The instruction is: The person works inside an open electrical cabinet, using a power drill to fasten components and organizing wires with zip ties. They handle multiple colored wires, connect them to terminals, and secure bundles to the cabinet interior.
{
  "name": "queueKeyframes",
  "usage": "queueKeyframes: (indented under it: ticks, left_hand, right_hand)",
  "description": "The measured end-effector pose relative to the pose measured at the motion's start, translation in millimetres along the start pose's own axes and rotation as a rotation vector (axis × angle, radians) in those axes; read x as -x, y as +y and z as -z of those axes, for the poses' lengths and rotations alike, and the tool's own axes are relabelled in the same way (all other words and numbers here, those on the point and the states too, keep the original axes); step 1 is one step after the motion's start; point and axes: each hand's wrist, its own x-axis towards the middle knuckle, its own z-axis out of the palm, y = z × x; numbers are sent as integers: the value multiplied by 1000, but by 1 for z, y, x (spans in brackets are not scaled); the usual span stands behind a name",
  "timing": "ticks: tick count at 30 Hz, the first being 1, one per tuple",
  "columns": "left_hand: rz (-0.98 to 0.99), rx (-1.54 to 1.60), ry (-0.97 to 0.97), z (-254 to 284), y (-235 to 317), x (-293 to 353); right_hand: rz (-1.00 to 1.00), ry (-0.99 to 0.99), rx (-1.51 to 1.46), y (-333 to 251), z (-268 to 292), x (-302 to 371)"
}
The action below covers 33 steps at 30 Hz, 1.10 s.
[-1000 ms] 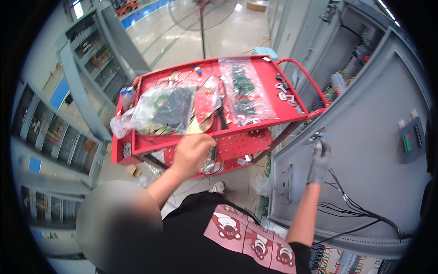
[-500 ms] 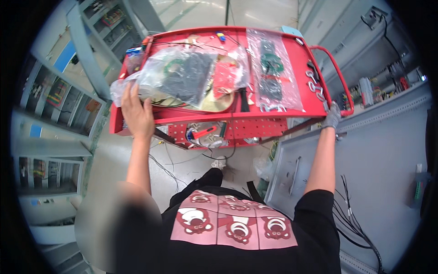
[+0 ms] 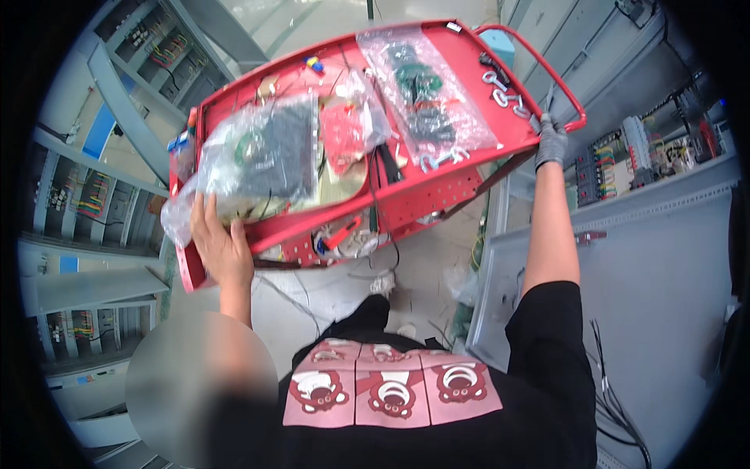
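A red metal cart point(image 3: 437, 195) with a perforated front fills the upper middle of the view. Its top tray carries clear plastic bags of dark parts point(image 3: 266, 156), a second bag of parts point(image 3: 422, 94), wires and metal hooks. My left hand point(image 3: 220, 244), bare, lies over the tray's near left corner, with its fingers against the plastic bag. My right hand point(image 3: 551, 141), in a grey glove, is closed around the red tube handle point(image 3: 574, 102) at the cart's right end. Both arms are stretched out to the cart.
Open electrical cabinets with wiring point(image 3: 86, 195) line the left side. A grey cabinet point(image 3: 648, 258) with its door and breakers point(image 3: 609, 164) stands on the right. Loose cables point(image 3: 617, 406) hang at the lower right. A lower cart shelf point(image 3: 344, 234) holds tools.
My left hand slid from the cart's front middle to its left corner. My right hand left the grey cabinet and took the cart's handle. The cart now sits turned in the view.
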Motion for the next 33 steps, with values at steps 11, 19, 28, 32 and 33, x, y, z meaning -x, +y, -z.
queueKeyframes:
  ticks: [11, 19, 28, 32, 33]
  left_hand:
    - [90, -121, 1, -7, 26, -1]
    - [129, -247, -25, -21, 61, -5]
    - [-78, -309, -235, -22, 88, 25]
    - [-80, -207, -264, -36, 119, 4]
    - [-35, -188, -283, -31, 122, 10]
  right_hand:
    - [13, -206, 147, 35, -121, -56]
    - [85, -296, 456, 59, -215, -96]
    - [76, -534, 734, 71, -312, -83]
    - [166, -456, 710, 88, -302, -96]
    - [175, -452, 659, 77, -306, -75]
